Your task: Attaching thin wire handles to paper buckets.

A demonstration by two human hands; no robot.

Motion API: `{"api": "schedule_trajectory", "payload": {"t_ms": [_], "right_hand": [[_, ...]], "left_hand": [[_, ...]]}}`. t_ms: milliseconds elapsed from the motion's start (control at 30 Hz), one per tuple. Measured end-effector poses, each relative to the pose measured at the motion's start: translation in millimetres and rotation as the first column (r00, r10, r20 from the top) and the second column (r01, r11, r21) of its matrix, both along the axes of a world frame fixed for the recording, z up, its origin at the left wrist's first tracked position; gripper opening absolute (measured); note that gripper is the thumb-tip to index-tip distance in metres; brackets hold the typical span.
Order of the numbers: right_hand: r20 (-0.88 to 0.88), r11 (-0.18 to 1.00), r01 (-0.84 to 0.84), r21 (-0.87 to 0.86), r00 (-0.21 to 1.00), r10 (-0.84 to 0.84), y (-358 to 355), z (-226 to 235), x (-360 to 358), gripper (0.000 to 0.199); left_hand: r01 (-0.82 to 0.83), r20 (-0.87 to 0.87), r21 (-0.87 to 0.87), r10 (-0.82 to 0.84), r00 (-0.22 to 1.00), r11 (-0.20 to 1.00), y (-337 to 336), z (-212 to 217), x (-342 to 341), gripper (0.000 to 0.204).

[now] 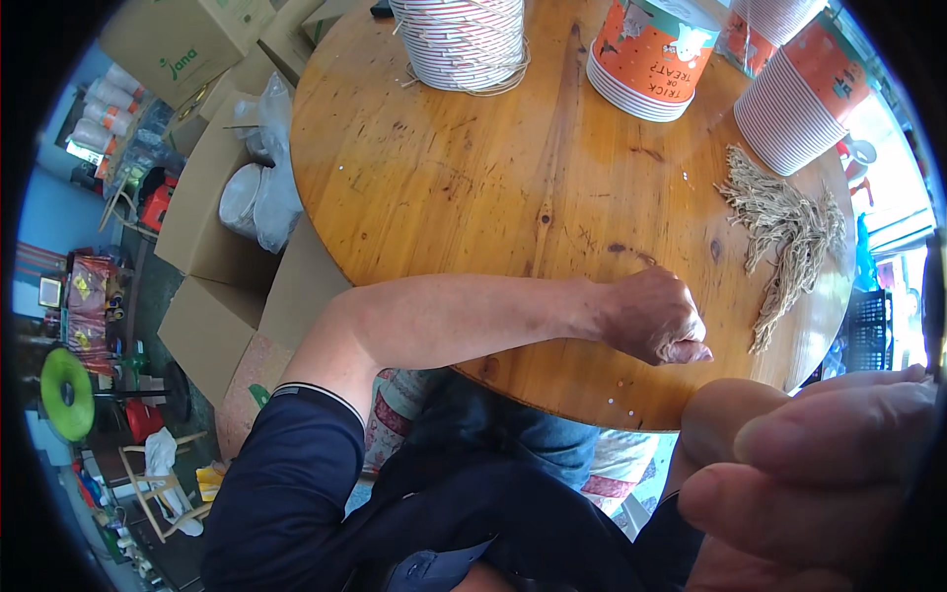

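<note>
My left forearm lies across the near part of the round wooden table (444,178), and my left hand (651,316) rests there closed in a fist, with nothing showing in it. Large and close at the lower right is my right hand (819,474), raised off the table. Its fingers are slightly bent and a little apart, and I see nothing between them; the rim cuts off part of this hand. Beyond my left fist, near the table's right edge, lies a loose bundle of tan twisted cords (779,227).
At the far side stand a stack of white paper buckets with cord handles (462,44) and stacks of orange printed paper buckets (651,59), with another leaning stack (799,99) at right. Left of the table sits an open cardboard box (212,197) holding plastic-wrapped white items.
</note>
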State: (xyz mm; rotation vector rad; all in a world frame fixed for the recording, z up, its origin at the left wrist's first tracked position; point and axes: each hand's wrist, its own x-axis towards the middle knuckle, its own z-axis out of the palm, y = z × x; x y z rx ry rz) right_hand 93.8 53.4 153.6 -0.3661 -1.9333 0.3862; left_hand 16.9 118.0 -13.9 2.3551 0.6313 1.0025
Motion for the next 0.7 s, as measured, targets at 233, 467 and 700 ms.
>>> {"api": "schedule_trajectory", "payload": {"t_ms": [233, 467, 700], "right_hand": [[-0.009, 1.0, -0.013, -0.023, 1.0, 0.013, -19.8, -12.1, 56.0, 0.017], [0.003, 0.997, 0.069, -0.023, 0.998, -0.069, -3.9, -15.8, 82.2, 0.019], [0.006, 1.0, 0.013, 0.006, 1.0, -0.013, 6.7, -2.3, -20.0, 0.022]], "left_hand": [[-0.025, -0.097, -0.062, 0.019, 0.995, 0.998, -1.0, -2.2, -5.3, 0.043], [-0.004, -0.104, -0.046, -0.001, 0.995, 0.999, 3.7, -1.3, 3.0, 0.035], [-0.034, -0.066, 0.022, 0.036, 0.997, 0.999, 1.4, -5.8, 3.4, 0.046]]}}
